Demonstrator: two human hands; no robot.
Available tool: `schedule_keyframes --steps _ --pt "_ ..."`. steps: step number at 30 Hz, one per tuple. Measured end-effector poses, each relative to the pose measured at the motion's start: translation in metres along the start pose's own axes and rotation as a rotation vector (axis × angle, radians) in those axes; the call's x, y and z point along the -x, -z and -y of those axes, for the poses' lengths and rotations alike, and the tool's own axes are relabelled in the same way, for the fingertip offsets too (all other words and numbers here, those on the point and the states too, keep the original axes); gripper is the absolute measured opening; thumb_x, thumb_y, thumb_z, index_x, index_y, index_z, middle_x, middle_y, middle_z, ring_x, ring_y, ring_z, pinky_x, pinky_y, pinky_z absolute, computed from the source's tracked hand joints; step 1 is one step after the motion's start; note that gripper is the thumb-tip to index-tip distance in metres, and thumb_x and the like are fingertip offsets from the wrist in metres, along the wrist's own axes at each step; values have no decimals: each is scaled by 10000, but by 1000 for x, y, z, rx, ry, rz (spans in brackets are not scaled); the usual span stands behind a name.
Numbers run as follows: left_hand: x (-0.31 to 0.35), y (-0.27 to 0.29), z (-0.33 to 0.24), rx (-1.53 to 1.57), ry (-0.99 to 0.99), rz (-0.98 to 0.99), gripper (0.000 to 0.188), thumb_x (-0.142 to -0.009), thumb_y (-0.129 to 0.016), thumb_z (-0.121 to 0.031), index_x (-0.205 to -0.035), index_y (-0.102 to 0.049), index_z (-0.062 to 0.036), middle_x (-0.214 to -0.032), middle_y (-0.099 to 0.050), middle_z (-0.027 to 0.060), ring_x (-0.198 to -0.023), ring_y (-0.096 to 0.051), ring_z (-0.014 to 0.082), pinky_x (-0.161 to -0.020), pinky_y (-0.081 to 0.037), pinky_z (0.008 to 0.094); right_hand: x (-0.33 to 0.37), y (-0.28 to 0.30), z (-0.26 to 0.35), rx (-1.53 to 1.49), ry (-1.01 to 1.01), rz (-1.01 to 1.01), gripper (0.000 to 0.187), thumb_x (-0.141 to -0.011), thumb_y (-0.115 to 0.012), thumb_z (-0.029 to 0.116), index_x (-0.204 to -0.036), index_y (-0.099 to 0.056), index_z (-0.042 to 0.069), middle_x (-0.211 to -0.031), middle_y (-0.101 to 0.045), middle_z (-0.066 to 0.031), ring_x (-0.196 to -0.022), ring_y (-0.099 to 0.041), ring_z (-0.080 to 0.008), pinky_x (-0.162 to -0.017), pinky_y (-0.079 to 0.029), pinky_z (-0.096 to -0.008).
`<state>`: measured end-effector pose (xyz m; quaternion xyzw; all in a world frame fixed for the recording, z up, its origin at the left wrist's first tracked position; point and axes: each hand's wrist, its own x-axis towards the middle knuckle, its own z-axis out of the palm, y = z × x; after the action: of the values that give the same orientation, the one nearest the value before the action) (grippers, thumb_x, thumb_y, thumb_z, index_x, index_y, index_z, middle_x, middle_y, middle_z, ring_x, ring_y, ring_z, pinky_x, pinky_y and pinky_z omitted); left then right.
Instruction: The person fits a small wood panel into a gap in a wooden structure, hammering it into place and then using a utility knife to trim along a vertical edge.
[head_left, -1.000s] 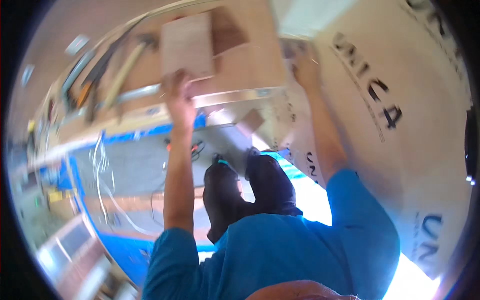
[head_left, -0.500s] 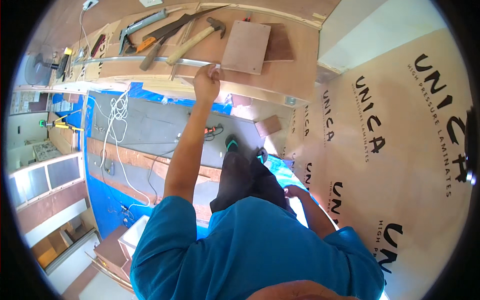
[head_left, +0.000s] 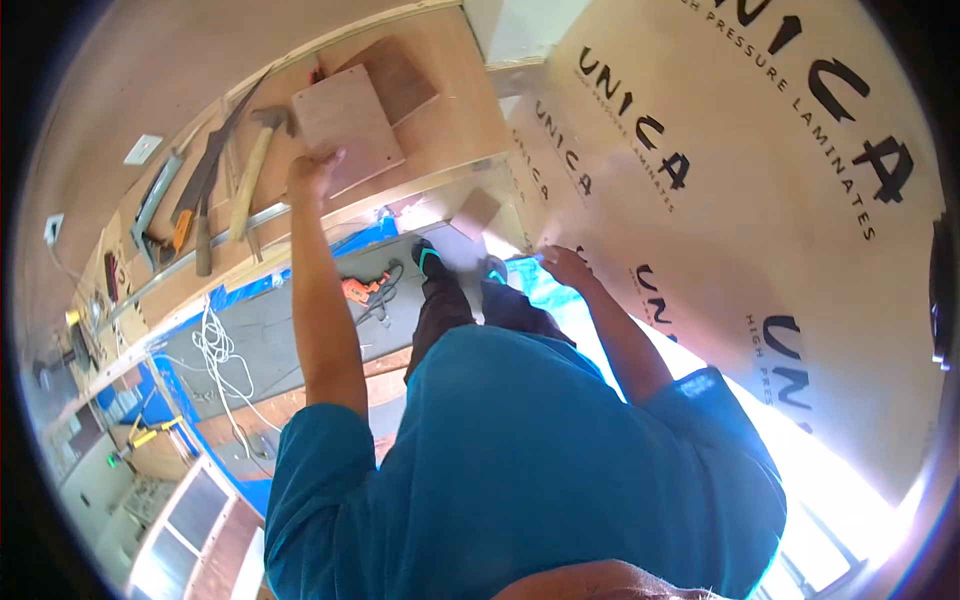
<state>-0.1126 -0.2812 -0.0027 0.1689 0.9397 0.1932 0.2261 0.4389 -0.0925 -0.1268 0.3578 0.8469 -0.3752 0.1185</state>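
Observation:
My left hand point(head_left: 314, 176) is at the lower left corner of a flat brown plywood piece point(head_left: 350, 130), its fingers bent. Whether it grips the board or the end of the long metal strip point(head_left: 268, 217) running to its wrist is hidden. A second, darker wood piece point(head_left: 395, 78) lies partly under the first. Beside the hand on the wooden bench are a claw hammer point(head_left: 252, 175), a handsaw point(head_left: 212, 165) and a caulking gun point(head_left: 155, 195). Out to the right, my right hand point(head_left: 567, 266) has loosely stretched fingers near a large wrapped panel point(head_left: 640, 180) and holds nothing visible.
A coiled white cable point(head_left: 215, 345) and an orange power tool point(head_left: 362, 290) lie on the grey floor sheet point(head_left: 330, 320). A small board point(head_left: 475, 212) rests by the bench foot. Blue sheeting point(head_left: 550, 290) covers floor near my feet. A yellow tripod point(head_left: 155, 435) stands far left.
My view has turned to the right, so the bench and tools appear farther left. My right hand has come forward from beside my leg. My left hand stays by the plywood piece.

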Motion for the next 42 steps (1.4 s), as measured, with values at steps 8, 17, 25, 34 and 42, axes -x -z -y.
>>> schedule_keyframes --steps 8,17,25,34,42 --pt "37 113 65 997 -53 -128 250 -945 -776 -310 -814 -672 -124 -665 -527 -61 -609 -440 53 -571 -333 234 -4 -27 9 24 12 140 437 -910 -681 377 -1161 -707 21 -1187 -719 -190 -1123 -669 -361 -984 -516 -457" --pt "-1 135 204 707 100 -386 284 -959 -732 -332 -869 -694 -65 -560 -472 -24 -515 -474 122 -509 -363 304 -2 -56 -2 -5 -146 161 413 -898 -698 357 -1134 -712 18 -1128 -736 -177 -1017 -710 -305 -917 -546 -410" --pt "-13 78 3 234 -465 -457 463 -864 -726 -218 -1282 -632 -39 -1164 -691 215 -1026 -692 394 -924 -541 463 0 -44 28 -206 -144 -24 406 -896 -721 283 -1177 -700 -9 -1057 -760 -142 -851 -723 -217 -829 -568 -367" --pt "-153 4 -54 -78 -305 -157 703 -861 -773 -359 -1407 -507 -4 -1180 -684 267 -1078 -695 378 -905 -555 473 74 -16 28 -419 -100 -122 221 -927 -740 201 -1098 -725 61 -1107 -743 -107 -956 -736 -231 -863 -574 -346" --pt "-62 38 -111 939 -191 101 368 -903 -607 -185 -1238 -586 -34 -861 -656 96 -651 -632 182 -576 -522 348 196 -13 -8 -629 -588 106 326 -947 -716 296 -1142 -740 36 -1244 -718 -123 -1163 -674 -270 -1004 -512 -381"
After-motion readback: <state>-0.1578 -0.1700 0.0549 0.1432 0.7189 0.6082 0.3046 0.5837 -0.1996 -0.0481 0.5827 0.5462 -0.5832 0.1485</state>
